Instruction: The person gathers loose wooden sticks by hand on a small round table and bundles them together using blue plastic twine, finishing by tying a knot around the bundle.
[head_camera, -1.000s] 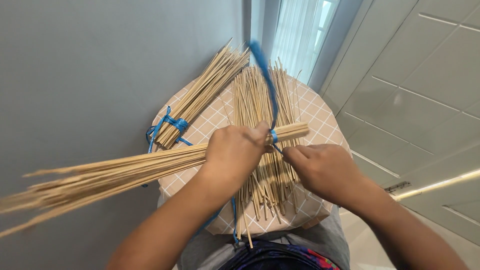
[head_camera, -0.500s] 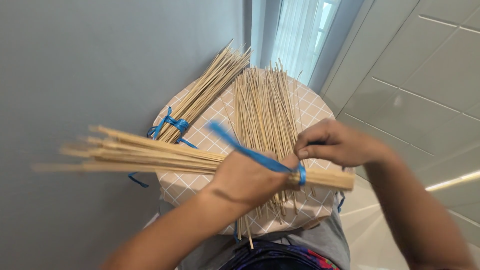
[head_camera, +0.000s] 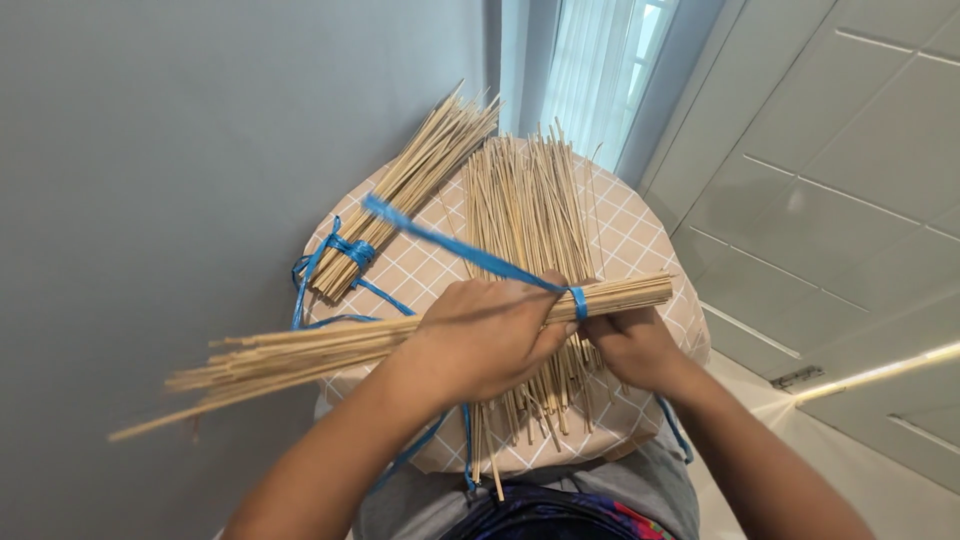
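My left hand (head_camera: 480, 335) is closed around a long bundle of thin wooden sticks (head_camera: 300, 350) held level above a small round table (head_camera: 430, 270). A blue plastic ribbon (head_camera: 450, 245) is wrapped round the bundle near its right end, and one strand runs up and to the left. Under that right end sits my right hand (head_camera: 630, 345), its fingers closed at the ribbon wrap. On the table behind lie a loose pile of sticks (head_camera: 525, 210) and a bundle tied with blue ribbon (head_camera: 410, 190).
The table has a tan cloth with a white grid pattern. A grey wall stands at the left. White curtains (head_camera: 590, 70) and white panelled doors (head_camera: 850, 170) are at the right. More blue ribbon ends hang off the table's front edge.
The bundle has tilted and shifted, its right end now higher. My right hand has dropped from above the bundle to beneath its right end. The loose ribbon strand now runs further up-left.
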